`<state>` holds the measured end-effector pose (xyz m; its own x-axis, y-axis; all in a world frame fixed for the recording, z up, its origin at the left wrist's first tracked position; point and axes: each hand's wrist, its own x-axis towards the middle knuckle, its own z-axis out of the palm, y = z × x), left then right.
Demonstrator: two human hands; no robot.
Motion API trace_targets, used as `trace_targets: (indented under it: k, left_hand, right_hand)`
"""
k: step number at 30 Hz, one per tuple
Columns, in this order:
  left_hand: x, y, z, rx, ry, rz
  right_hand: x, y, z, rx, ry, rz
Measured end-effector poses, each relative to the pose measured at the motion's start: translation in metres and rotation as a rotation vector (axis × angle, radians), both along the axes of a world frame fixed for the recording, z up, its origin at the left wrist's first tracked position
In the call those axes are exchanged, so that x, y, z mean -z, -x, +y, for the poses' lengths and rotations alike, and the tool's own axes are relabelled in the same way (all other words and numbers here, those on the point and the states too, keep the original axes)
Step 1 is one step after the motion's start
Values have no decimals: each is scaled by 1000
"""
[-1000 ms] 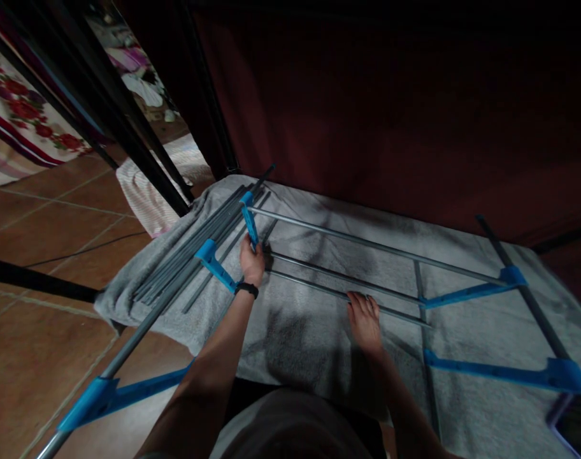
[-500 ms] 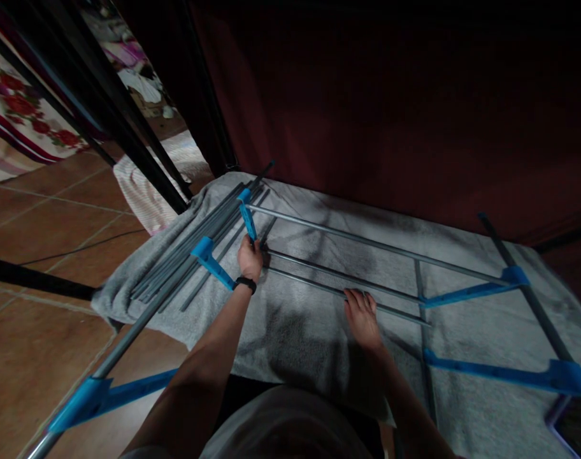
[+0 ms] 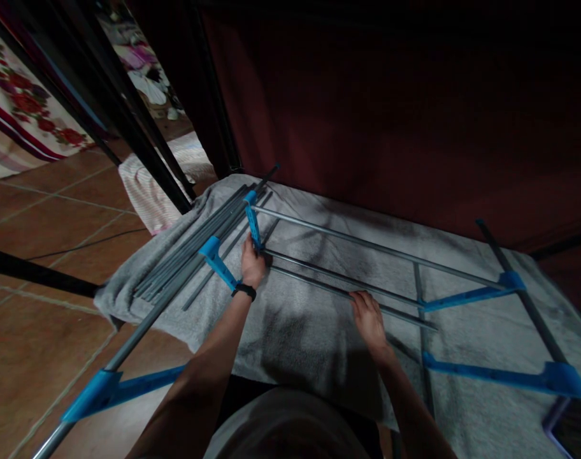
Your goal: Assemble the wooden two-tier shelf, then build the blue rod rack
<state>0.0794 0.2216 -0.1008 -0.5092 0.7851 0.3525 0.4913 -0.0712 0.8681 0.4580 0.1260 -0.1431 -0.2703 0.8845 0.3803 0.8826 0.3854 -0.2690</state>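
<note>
My left hand [image 3: 253,262], with a black band on its wrist, is closed around the lower end of a blue plastic bracket [image 3: 253,223], beside the left ends of the rods. My right hand [image 3: 368,317] grips a loose grey metal tube [image 3: 314,280] near its right part. The tube's right end [image 3: 431,327] lies by an upright tube of the frame; its left end reaches my left hand. Just behind it, another metal tube [image 3: 338,273] runs to a blue bracket [image 3: 467,296] on the right. A longer tube [image 3: 367,241] spans the frame farther back.
Several grey tubes [image 3: 195,248] lie bundled at the left on a grey blanket [image 3: 319,347]. More blue brackets [image 3: 505,376] join the frame at right and front left. A phone [image 3: 574,427] lies at the lower right. Dark red fabric [image 3: 390,127] hangs behind; black posts [image 3: 147,146] stand left.
The view has shifted slightly. My right hand and the loose tube have moved a little to the right in the picture; both hands keep their hold.
</note>
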Motion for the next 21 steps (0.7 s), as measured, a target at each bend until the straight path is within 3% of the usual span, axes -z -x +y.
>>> trace_targets:
  k: [5, 8, 15, 21]
  left_hand:
    - [7, -20, -33, -139, 46, 197]
    - [17, -31, -57, -134, 103, 392]
    - [23, -39, -80, 186, 250, 900]
    - [17, -46, -77, 343, 314, 1069]
  right_hand:
    - [4, -3, -7, 11, 24, 33]
    - [5, -4, -8, 6, 32, 32]
    - [0, -2, -7, -46, 35, -33]
    - [0, 16, -11, -2, 26, -80]
